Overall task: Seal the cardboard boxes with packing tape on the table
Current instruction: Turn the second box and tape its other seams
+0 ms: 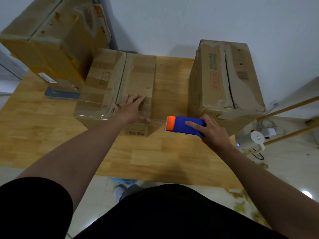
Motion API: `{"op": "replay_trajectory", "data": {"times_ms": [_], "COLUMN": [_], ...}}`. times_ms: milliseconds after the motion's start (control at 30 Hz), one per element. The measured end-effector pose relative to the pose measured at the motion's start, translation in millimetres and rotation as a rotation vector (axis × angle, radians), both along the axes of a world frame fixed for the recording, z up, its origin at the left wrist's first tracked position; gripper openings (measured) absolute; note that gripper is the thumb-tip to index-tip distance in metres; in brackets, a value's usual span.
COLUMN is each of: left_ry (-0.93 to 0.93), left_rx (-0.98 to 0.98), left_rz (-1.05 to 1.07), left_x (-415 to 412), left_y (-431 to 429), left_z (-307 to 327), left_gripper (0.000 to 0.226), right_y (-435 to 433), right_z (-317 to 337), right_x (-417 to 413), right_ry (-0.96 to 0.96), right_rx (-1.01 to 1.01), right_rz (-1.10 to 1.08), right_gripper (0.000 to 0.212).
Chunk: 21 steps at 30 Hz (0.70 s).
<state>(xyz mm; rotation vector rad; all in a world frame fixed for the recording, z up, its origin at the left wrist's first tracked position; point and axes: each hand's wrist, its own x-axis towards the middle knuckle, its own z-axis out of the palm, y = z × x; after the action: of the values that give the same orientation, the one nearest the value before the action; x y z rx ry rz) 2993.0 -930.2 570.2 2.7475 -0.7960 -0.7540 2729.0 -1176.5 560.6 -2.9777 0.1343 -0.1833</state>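
On middle box (119, 83): left hand (133, 109) flat | right hand (212, 130) grips tape dispenser (183, 125)

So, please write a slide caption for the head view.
Left hand rests on the middle box while right hand holds the blue tape dispenser.

A plain room used for packing: wooden table (51, 118), worn cardboard boxes (224, 75), tiled floor (284, 161).

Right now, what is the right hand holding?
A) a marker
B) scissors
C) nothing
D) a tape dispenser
D: the right hand grips the blue tape dispenser, which has an orange tip.
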Motion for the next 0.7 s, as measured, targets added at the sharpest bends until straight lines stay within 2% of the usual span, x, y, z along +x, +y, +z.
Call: {"op": "replay_trajectory", "data": {"times_ms": [133, 600, 700], "left_ry": [-0.031, -0.049, -0.045], "left_rx": [-0.002, -0.002, -0.012], "left_rz": [0.011, 0.026, 0.01], "left_x": [-1.2, -1.5, 1.3], "left_y": [0.0, -4.2, -0.7], "left_z": [-2.9, -2.2, -1.2], "left_gripper": [0.119, 0.116, 0.11], "right_y": [8.7, 61.3, 67.9], "right_z": [3.1, 10.7, 9.4], "right_x": [11.9, 69.7, 79.6], "right_ry": [0.092, 0.305, 0.35], "right_rx": [-0.044, -0.001, -0.024], "right_rz": [-0.016, -0.137, -0.163], "right_gripper": [0.061, 0.058, 0.052]}}
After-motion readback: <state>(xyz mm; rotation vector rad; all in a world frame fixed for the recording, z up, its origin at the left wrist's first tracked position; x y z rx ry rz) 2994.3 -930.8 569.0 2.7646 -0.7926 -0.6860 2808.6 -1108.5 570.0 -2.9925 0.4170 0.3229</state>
